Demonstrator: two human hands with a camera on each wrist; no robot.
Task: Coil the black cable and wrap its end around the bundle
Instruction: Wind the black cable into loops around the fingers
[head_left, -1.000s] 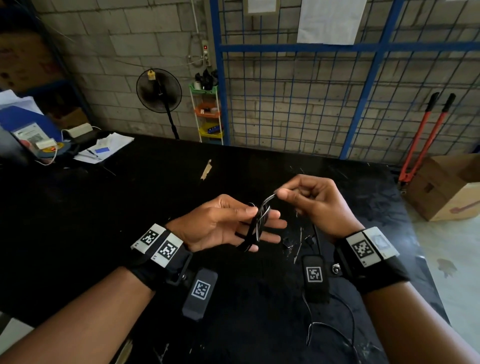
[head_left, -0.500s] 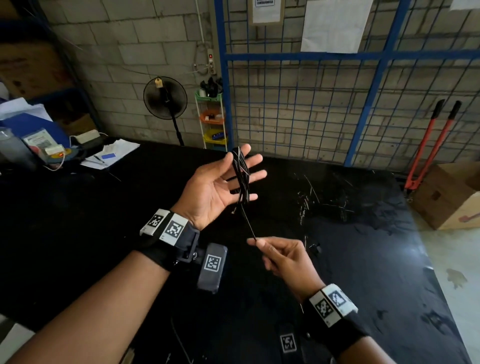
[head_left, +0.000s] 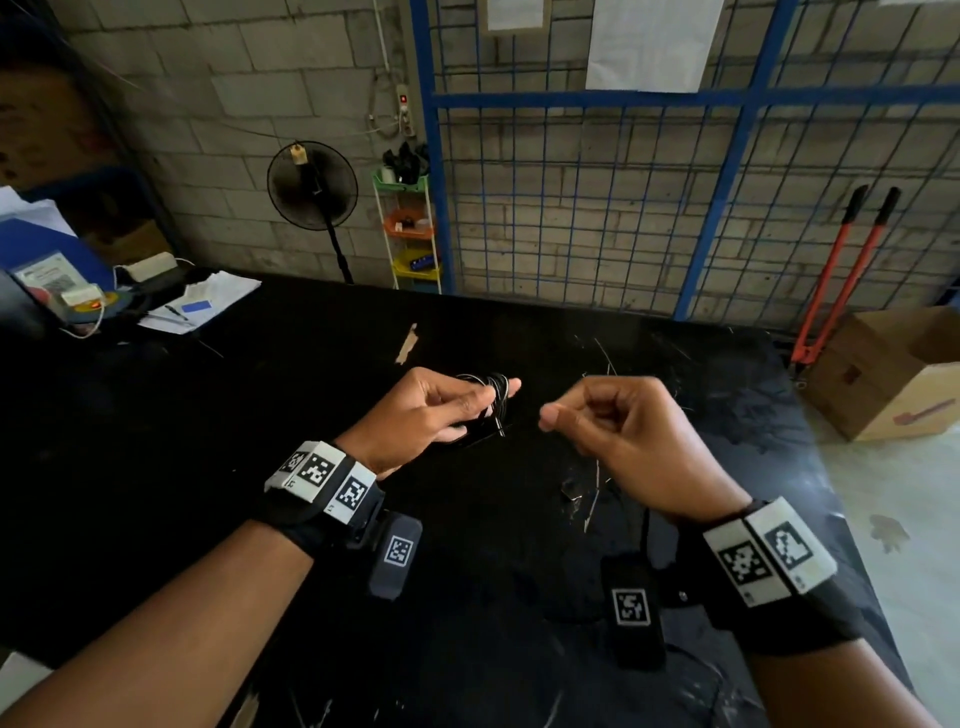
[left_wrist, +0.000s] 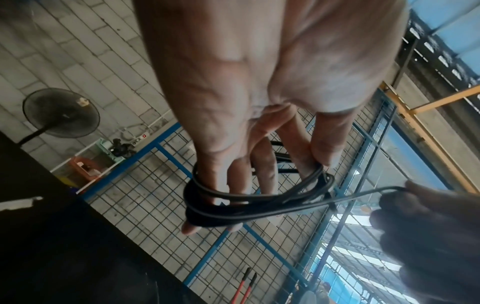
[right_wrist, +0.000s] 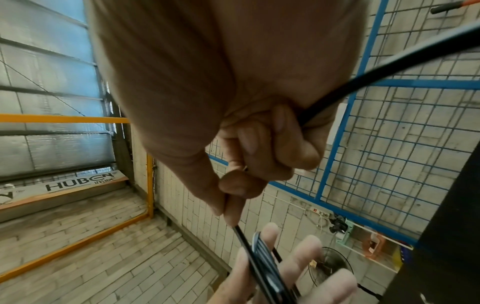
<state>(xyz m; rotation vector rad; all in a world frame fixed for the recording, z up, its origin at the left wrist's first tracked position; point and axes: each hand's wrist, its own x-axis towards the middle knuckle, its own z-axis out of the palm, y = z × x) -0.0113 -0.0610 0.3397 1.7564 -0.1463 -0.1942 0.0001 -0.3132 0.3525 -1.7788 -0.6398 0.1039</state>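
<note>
The thin black cable (head_left: 496, 397) is wound in several loops round the fingers of my left hand (head_left: 441, 415), above the middle of the black table (head_left: 208, 467). In the left wrist view the coil (left_wrist: 249, 203) circles the fingers, and the thumb presses it against a fingertip. My right hand (head_left: 597, 415) is a little to the right of the coil. It pinches the free strand (right_wrist: 240, 233) between thumb and forefinger, and the rest of the cable (right_wrist: 384, 67) runs out past the palm. My left hand's fingers (right_wrist: 293, 265) and coil (right_wrist: 265, 265) show below.
Papers and small devices (head_left: 197, 306) lie at the table's far left. A fan (head_left: 311, 187) and a small shelf (head_left: 410, 234) stand by the block wall. Behind the table is a blue wire grid (head_left: 623, 208). Red bolt cutters (head_left: 841, 270) and a cardboard box (head_left: 893, 374) are at the right. Wire scraps (head_left: 592, 493) litter the table.
My left hand came down from its raised, spread pose and now pinches the coil. My right hand rose from below to the coil's right, still pinching the strand.
</note>
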